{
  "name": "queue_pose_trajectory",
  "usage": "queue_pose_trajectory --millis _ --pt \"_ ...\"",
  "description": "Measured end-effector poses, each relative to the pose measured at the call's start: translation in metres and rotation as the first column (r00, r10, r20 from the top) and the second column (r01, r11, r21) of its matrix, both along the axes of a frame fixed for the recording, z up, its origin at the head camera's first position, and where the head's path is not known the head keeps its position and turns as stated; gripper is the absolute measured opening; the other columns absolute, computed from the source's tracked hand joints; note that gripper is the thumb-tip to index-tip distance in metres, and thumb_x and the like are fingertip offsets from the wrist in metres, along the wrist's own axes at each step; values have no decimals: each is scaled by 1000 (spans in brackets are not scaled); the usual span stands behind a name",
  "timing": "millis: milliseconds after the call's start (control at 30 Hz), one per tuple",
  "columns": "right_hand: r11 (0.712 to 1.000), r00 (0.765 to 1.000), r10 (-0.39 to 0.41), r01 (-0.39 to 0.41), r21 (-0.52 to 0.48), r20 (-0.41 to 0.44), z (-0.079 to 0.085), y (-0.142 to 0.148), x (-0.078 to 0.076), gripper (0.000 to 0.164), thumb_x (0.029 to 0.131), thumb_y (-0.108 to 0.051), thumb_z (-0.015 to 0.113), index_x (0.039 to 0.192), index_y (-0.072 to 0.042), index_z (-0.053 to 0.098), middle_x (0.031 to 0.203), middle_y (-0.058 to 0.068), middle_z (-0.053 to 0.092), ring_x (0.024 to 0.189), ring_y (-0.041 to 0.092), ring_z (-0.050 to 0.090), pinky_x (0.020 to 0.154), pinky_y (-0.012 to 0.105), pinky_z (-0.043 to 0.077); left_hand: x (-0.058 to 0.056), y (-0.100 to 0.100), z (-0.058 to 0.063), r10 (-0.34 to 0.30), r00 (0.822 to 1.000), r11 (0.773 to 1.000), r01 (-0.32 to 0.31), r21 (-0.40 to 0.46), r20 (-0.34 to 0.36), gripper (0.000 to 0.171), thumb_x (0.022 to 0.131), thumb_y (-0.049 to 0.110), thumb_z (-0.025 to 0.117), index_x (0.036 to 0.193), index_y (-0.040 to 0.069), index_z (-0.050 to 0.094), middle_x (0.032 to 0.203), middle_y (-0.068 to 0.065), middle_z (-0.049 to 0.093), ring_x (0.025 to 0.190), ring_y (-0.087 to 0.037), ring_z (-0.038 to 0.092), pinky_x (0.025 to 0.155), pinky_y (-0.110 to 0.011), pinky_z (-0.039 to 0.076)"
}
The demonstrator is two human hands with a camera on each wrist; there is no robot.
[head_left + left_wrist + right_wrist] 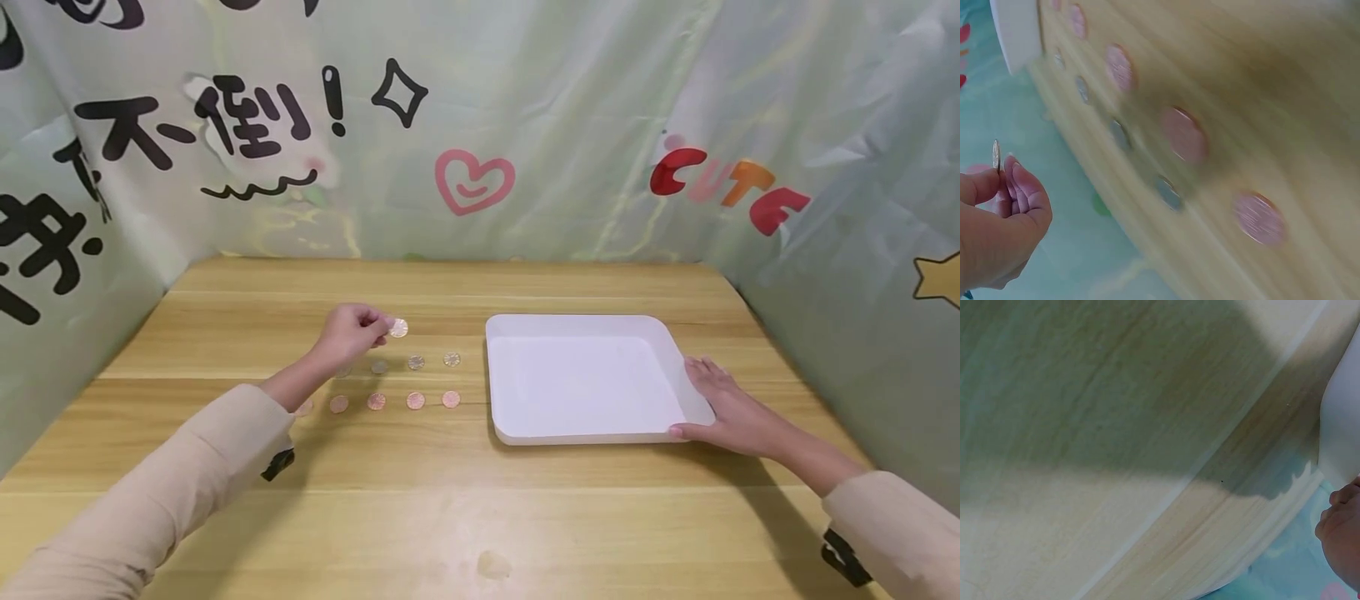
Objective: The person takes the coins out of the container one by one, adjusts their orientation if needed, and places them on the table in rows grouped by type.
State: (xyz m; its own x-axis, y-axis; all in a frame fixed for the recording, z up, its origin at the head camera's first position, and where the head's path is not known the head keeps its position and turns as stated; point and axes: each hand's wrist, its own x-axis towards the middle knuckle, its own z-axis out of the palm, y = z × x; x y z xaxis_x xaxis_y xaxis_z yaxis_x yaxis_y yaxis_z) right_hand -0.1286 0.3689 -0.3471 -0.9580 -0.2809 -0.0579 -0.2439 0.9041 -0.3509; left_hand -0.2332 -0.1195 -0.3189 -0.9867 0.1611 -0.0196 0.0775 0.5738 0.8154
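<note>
Raised over the left half of the table, my left hand point(354, 327) pinches a silver coin point(399, 327) between thumb and fingertips. The left wrist view shows this coin edge-on above the thumb. Below the hand lie two rows of coins: silver coins point(416, 362) in the farther row and copper-coloured coins point(377, 402) in the nearer one. My left arm partly covers the left ends of both rows. A shallow white tray point(585, 379) stands right of the coins. At its right end, my right hand point(727, 408) holds the rim, thumb at the near corner and fingers along the side.
The wooden table point(420, 517) carries the coins and the tray. Printed fabric point(570, 108) hangs behind it and along both sides. A pale round mark point(492, 565) shows on the wood near the front.
</note>
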Motion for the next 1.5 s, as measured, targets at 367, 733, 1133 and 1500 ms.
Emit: queue_pose_trajectory --millis 367,733,1133,1500 --pt "1000 1000 -5 5 12 5 0 4 0 106 76 -43 72 140 17 13 144 39 17 135 53 8 108 64 10 5 -45 -15 29 999 995 -33 -93 -41 26 94 15 53 94 -9 62 76 -9 64 74 -24 64 65 -28 55" --pt "1000 1000 -1 0 6 13 -1 3 -1 106 76 -43 71 139 18 12 144 40 16 135 53 7 108 65 9 8 -80 -36 124 992 978 -120 -170 12 29 94 17 52 95 -10 60 73 -8 64 65 -12 57 54 -17 46" --pt "1000 1000 1 -2 16 15 -1 4 -1 106 75 -43 72 140 17 13 143 40 17 134 54 9 106 66 12 7 -97 -42 137 986 954 -105 -279 99 27 92 14 57 79 -8 65 68 -8 65 59 -10 48 51 -21 41" --pt "1000 1000 -6 6 13 15 -2 5 -2 106 75 -42 72 140 16 12 143 40 17 134 54 9 105 67 14 2 -96 -42 170 980 909 -114 -401 107 35 90 13 57 59 -1 64 53 0 56 49 -9 41 49 -21 35"
